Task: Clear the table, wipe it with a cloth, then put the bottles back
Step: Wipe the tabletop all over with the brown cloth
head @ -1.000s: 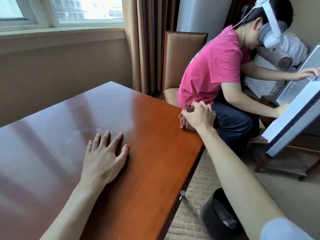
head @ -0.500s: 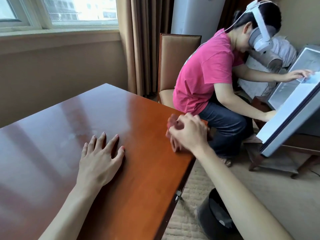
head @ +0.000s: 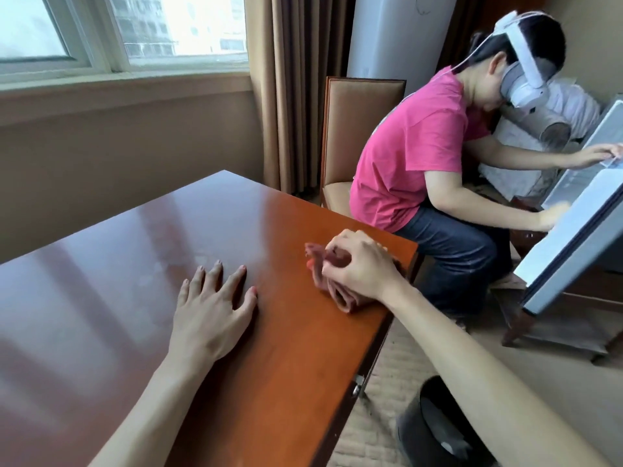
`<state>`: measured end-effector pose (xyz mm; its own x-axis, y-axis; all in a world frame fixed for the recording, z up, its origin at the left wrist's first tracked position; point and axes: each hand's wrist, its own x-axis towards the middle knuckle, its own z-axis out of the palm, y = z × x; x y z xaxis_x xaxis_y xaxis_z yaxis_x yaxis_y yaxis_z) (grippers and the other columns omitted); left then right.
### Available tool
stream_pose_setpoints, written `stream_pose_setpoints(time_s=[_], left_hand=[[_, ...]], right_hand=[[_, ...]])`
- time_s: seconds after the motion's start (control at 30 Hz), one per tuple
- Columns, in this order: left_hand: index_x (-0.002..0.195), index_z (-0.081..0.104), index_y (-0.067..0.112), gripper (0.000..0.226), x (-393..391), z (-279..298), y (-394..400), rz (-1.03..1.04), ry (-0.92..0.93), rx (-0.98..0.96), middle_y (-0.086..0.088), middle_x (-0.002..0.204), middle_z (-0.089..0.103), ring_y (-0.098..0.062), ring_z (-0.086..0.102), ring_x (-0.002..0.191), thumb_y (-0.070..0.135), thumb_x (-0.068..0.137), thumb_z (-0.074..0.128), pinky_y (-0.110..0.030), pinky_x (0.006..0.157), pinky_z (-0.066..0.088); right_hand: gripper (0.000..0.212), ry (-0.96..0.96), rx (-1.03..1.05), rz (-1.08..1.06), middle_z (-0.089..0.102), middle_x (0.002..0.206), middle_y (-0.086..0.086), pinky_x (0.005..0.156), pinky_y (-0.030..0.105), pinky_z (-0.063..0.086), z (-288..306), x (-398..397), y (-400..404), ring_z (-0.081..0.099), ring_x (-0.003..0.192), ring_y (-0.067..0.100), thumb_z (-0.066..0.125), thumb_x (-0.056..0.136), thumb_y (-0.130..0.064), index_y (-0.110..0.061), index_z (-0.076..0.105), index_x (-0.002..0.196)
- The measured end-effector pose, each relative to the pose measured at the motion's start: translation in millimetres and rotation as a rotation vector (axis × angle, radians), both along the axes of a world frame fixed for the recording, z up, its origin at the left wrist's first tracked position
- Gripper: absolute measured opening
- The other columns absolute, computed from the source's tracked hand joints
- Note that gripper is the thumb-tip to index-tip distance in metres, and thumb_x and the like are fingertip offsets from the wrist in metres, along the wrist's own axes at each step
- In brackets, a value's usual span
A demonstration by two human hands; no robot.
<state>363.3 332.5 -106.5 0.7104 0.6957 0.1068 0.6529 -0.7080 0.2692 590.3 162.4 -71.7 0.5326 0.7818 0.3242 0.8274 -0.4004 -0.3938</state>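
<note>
Gripping the bunched cloth [head: 332,291] near the tabletop's [head: 141,298] right edge, the right hand [head: 362,264] faces unwiped wood leftward, where the left hand [head: 212,311] lies flat, fingers spread.

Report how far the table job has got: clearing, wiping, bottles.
Done: clearing looks finished; no bottles stand on the part of the table in view. In hand: wiping. The right hand grips the reddish cloth on the tabletop near the right edge, while the left hand rests flat on the wood. Left: the remaining wiping, then returning the bottles, none of which is in view.
</note>
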Motion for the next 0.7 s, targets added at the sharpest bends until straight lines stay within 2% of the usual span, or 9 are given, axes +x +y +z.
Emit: stream_pose_setpoints(time_s=[0.1, 0.17, 0.23, 0.3, 0.4, 0.43, 0.53, 0.57, 0.7], left_hand=[[0.157, 0.025, 0.045, 0.064, -1.1, 0.6, -1.6, 0.000, 0.012, -0.002, 0.000, 0.169, 0.014, -0.023, 0.003, 0.156, 0.068, 0.097, 0.022, -0.044, 0.127, 0.003], [0.157, 0.025, 0.045, 0.070, -1.0, 2.3, -2.8, -0.002, 0.021, -0.015, 0.000, 0.169, 0.014, -0.023, 0.004, 0.156, 0.070, 0.092, 0.017, -0.044, 0.126, 0.004], [0.155, 0.028, 0.045, 0.069, -3.0, 6.5, -4.5, -0.021, 0.027, -0.041, 0.000, 0.168, 0.017, -0.024, 0.007, 0.156, 0.069, 0.092, 0.019, -0.043, 0.126, 0.007], [0.152, 0.037, 0.043, 0.063, -3.7, 16.0, 3.9, -0.024, -0.015, -0.074, -0.001, 0.165, 0.026, -0.025, 0.018, 0.153, 0.065, 0.093, 0.026, -0.043, 0.124, 0.017], [0.150, 0.043, 0.037, 0.055, -8.0, 31.1, 35.1, 0.040, -0.069, -0.060, 0.000, 0.158, 0.038, -0.025, 0.032, 0.145, 0.054, 0.098, 0.040, -0.043, 0.114, 0.033], [0.150, 0.044, 0.036, 0.054, -10.6, 32.9, 49.2, 0.071, -0.060, -0.038, 0.000, 0.157, 0.039, -0.024, 0.033, 0.144, 0.052, 0.098, 0.043, -0.044, 0.113, 0.034], [0.151, 0.042, 0.035, 0.057, -19.9, 31.5, 101.8, 0.157, 0.027, 0.041, -0.005, 0.159, 0.037, -0.030, 0.032, 0.146, 0.055, 0.098, 0.041, -0.048, 0.117, 0.029], [0.152, 0.040, 0.036, 0.059, -25.7, 27.5, 118.0, 0.192, 0.056, 0.064, -0.008, 0.160, 0.035, -0.032, 0.030, 0.147, 0.059, 0.097, 0.037, -0.049, 0.119, 0.025], [0.156, 0.023, 0.045, 0.072, -41.0, 6.5, 151.9, 0.318, 0.099, 0.006, -0.006, 0.167, 0.019, -0.032, 0.012, 0.154, 0.073, 0.091, 0.016, -0.051, 0.124, 0.012]], right_hand=[[0.040, 0.003, 0.017, -0.429, 0.065, 0.113, 0.001, 0.094, 0.046, 0.048, 5.2, 30.5, 31.1, 0.057, 0.114, 0.033, 0.061, 0.083, -0.061, -0.028, 0.071, 0.104], [0.041, -0.079, -0.022, -0.311, 0.065, 0.120, 0.001, 0.097, 0.047, 0.046, -3.8, -5.2, 56.3, 0.055, 0.116, 0.034, 0.061, 0.084, -0.058, -0.028, 0.072, 0.111], [0.036, -0.120, -0.031, 0.076, 0.066, 0.112, -0.007, 0.089, 0.041, 0.048, -12.2, -47.9, 63.0, 0.057, 0.105, 0.025, 0.059, 0.082, -0.059, -0.032, 0.071, 0.103], [0.034, -0.068, -0.054, 0.234, 0.066, 0.107, -0.012, 0.086, 0.037, 0.050, -8.0, -49.0, 70.8, 0.057, 0.101, 0.019, 0.059, 0.081, -0.060, -0.034, 0.071, 0.100], [0.038, -0.067, 0.037, -0.168, 0.066, 0.114, -0.002, 0.091, 0.041, 0.046, -4.1, -22.7, 120.8, 0.057, 0.110, 0.029, 0.061, 0.085, -0.057, -0.029, 0.072, 0.107], [0.041, -0.079, 0.021, -0.208, 0.065, 0.117, 0.001, 0.093, 0.042, 0.045, -6.5, -23.3, 139.3, 0.056, 0.112, 0.032, 0.060, 0.086, -0.057, -0.028, 0.072, 0.112], [0.035, -0.117, -0.057, 0.102, 0.065, 0.111, -0.004, 0.088, 0.038, 0.045, -12.4, -15.9, 183.0, 0.057, 0.109, 0.028, 0.062, 0.084, -0.060, -0.031, 0.071, 0.103], [0.034, -0.094, -0.065, 0.109, 0.064, 0.108, -0.005, 0.087, 0.037, 0.045, -10.2, -3.1, 194.6, 0.058, 0.109, 0.027, 0.062, 0.083, -0.060, -0.031, 0.070, 0.098], [0.041, -0.055, 0.026, -0.231, 0.063, 0.119, 0.005, 0.095, 0.044, 0.043, -12.4, 53.4, 258.7, 0.054, 0.118, 0.035, 0.061, 0.085, -0.057, -0.027, 0.072, 0.110]])
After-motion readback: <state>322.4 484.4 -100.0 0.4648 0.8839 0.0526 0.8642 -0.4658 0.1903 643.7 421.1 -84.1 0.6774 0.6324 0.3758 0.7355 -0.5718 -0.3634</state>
